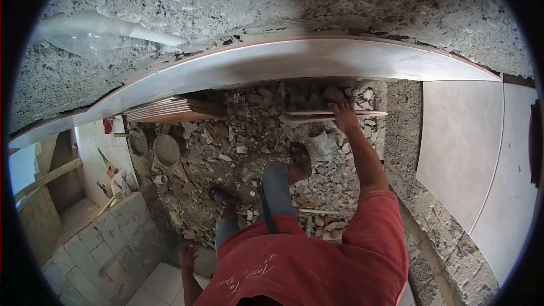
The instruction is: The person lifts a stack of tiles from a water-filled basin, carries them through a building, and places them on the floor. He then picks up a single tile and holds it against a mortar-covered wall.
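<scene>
My right hand (344,117) rests on the upper edge of a thin tile (310,114), which stands on edge over the rubble near the wall; its fingers reach over the edge. My left hand (188,255) hangs low at the left of my body, away from any object, with its fingers slightly curled and apart. Beyond the tile runs a row of pale wall tiles (255,62). Below my right hand a whitish container or bag (324,143) lies on the rubble.
A stack of tiles (173,110) leans at the left, beside round buckets (166,150). Broken rubble (226,147) covers the floor around my feet. Large pale tiles (462,136) lie at the right. Tools (105,164) and a low tiled wall (96,238) are at the left.
</scene>
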Demonstrator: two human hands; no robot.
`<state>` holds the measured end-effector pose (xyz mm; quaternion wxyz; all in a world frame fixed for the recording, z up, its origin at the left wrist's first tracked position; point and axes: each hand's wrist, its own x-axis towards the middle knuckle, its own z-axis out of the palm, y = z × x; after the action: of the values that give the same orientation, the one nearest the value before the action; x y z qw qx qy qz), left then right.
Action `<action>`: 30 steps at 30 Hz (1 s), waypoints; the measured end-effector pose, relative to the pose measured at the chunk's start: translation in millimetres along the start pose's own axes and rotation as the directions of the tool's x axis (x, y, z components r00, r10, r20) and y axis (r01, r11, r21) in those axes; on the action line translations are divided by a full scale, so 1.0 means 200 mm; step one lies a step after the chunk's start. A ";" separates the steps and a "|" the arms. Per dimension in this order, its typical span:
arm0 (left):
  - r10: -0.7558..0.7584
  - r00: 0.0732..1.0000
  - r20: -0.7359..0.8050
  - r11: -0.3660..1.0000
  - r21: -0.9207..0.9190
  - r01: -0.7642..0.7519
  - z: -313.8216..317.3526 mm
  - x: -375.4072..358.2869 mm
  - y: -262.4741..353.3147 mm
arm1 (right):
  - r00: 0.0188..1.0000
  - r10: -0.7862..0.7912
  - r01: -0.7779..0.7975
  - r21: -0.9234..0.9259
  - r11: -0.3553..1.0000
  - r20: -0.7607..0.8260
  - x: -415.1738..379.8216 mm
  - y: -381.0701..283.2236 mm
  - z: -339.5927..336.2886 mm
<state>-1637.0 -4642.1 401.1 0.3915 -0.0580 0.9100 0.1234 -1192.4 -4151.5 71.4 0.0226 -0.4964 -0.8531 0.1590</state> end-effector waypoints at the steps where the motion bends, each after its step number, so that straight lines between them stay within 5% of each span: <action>1: 0.049 0.998 0.028 0.998 0.048 -0.050 0.03 0.02 0.03 | 1.000 -0.005 0.005 -0.006 1.000 0.014 -0.02 0.00 -0.01; 8: 0.173 0.975 0.137 0.947 0.248 -0.203 0.19 0.05 0.46 | 0.986 -0.004 0.009 -0.029 1.000 0.166 -0.09 -0.05 -0.06; 13: 0.239 0.962 0.132 0.951 0.169 -0.259 0.24 0.03 0.54 | 0.998 -0.023 0.025 -0.032 0.999 0.055 -0.03 0.00 0.02; 18: 0.256 0.947 0.193 0.941 0.175 -0.290 0.25 0.06 0.45 | 0.939 0.093 -0.121 0.065 0.990 0.331 0.03 0.01 -0.01; 23: 0.179 0.959 0.218 0.950 0.216 -0.226 0.24 0.04 0.42 | 0.885 0.006 0.067 -0.141 0.988 0.465 -0.01 0.04 0.12; 28: 0.184 0.962 0.202 0.958 0.184 -0.221 0.22 0.07 0.34 | 0.883 0.005 0.084 -0.169 0.982 0.469 -0.14 -0.04 0.13; 30: 0.177 0.966 0.188 0.965 0.159 -0.207 0.23 0.05 0.36 | 0.945 -0.058 0.104 -0.128 0.986 0.321 -0.21 -0.07 0.14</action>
<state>-1626.7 -4561.5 376.4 0.4582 0.0767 0.8816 0.0838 -1187.9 -4200.2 54.6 -0.1436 -0.4293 -0.8745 0.1739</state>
